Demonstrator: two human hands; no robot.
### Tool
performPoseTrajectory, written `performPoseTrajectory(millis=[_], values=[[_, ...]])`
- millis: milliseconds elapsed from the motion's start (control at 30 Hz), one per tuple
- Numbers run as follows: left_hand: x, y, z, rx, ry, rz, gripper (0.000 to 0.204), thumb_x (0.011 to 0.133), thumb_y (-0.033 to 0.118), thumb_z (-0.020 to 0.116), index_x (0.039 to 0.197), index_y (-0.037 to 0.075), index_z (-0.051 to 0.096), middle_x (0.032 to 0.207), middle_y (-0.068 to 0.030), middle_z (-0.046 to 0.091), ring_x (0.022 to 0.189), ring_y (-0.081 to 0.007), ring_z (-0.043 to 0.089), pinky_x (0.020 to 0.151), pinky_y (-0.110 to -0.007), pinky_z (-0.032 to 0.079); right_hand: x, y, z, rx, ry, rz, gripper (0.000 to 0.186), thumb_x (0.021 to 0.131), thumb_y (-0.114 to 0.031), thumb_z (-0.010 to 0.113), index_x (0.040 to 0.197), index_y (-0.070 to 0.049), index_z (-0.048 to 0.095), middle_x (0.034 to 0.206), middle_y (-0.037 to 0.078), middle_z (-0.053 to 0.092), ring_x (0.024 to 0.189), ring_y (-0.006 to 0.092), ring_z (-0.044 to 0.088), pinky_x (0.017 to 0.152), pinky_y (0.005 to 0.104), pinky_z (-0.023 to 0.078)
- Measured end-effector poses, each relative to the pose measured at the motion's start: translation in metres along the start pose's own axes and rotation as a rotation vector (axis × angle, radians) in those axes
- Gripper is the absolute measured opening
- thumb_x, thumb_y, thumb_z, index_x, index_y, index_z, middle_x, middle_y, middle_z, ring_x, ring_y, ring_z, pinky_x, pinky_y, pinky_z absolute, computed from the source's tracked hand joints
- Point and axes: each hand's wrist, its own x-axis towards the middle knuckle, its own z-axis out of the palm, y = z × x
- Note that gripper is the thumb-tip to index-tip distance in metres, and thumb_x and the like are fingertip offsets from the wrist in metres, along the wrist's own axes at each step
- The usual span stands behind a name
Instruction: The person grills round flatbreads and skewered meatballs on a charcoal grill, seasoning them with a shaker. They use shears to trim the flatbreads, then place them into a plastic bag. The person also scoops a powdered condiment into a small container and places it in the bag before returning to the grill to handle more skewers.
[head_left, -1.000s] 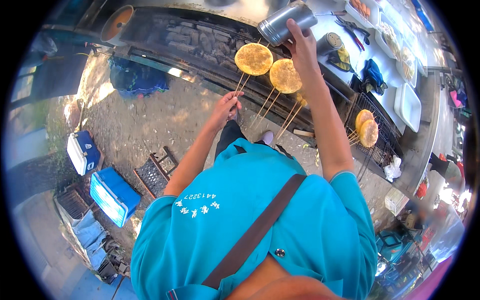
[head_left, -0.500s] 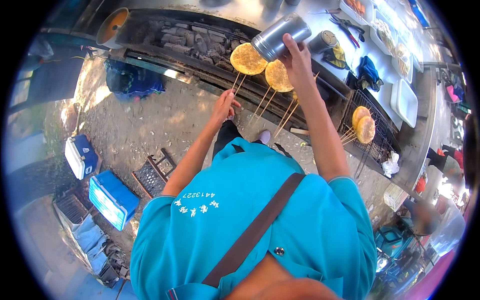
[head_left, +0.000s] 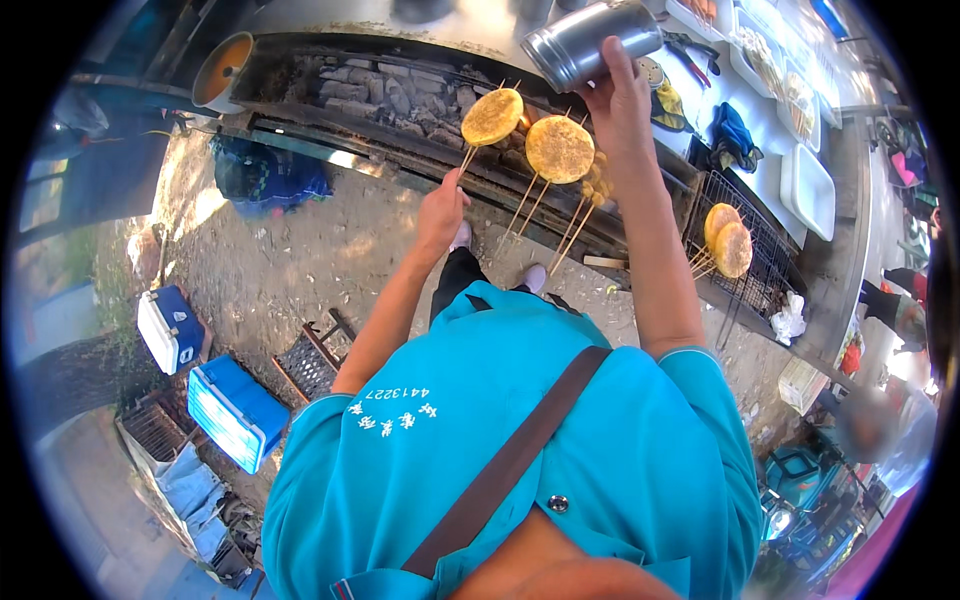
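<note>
- Two skewered breads are near the hands: the left bread (head_left: 492, 117) and the right bread (head_left: 559, 150), both round, flat and browned.
- The left hand (head_left: 441, 212) has its fingers closed around the lower ends of the left bread's skewers (head_left: 468, 160), holding it out over the near side of the grill (head_left: 330, 128).
- The right bread, on two sticks of its own, lies just beside it, free of either hand; its sticks jut over the grill's near edge.
- The right hand (head_left: 618, 110) is wrapped around a metal can (head_left: 592, 45), thumb along its side; the can is tipped over, above and beyond the breads. Whether anything leaves it, I cannot tell.
- Small yellow pieces (head_left: 597, 185) on sticks sit right of the right bread, partly behind the right forearm.
- Grey coals (head_left: 390, 92) fill the grill's left part.
- Two more breads (head_left: 733, 250) overlap on a wire rack (head_left: 768, 280) farther right.
- A white tray (head_left: 807, 192) rests beyond the rack.
</note>
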Motion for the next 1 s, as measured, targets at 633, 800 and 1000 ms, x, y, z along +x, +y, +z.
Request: performPoseTrajectory(millis=[633,800,1000], values=[[0.001,-0.017,-0.022,-1.233,-0.253,-0.521,0.047,0.096,0.04,0.03,0.126,0.005,0.042,0.096,-0.0095,0.06,0.064,-0.0085,0.053,0.051,-0.019,0.042,0.035,0.055,0.005,-0.164,-0.013,0.149,0.054,0.077,-0.035,0.07,0.109,0.003,0.048,0.095,0.008,0.055,0.082,0.0156,0.058,0.076,0.033,0.054],[-0.047,-0.06,0.01,-1.035,-0.224,-0.772,0.048,0.097,0.039,0.029,0.127,0.005,0.041,0.101,-0.011,0.061,0.074,-0.0131,0.06,0.06,-0.024,0.05,0.014,0.049,0.003,-0.092,0.003,0.216,0.053,0.078,-0.036,0.07,0.109,0.0,0.047,0.094,0.007,0.056,0.085,0.0156,0.058,0.075,0.0328,0.052],[-0.057,-0.009,0.038,-0.909,-0.349,-0.717,0.045,0.095,0.036,0.036,0.128,0.005,0.041,0.104,-0.0108,0.059,0.082,-0.0159,0.059,0.067,-0.027,0.049,-0.013,0.026,-0.008,-0.053,0.07,0.184,0.045,0.079,-0.036,0.069,0.102,-0.003,0.049,0.088,0.003,0.054,0.075,0.0094,0.055,0.066,0.0265,0.051]])
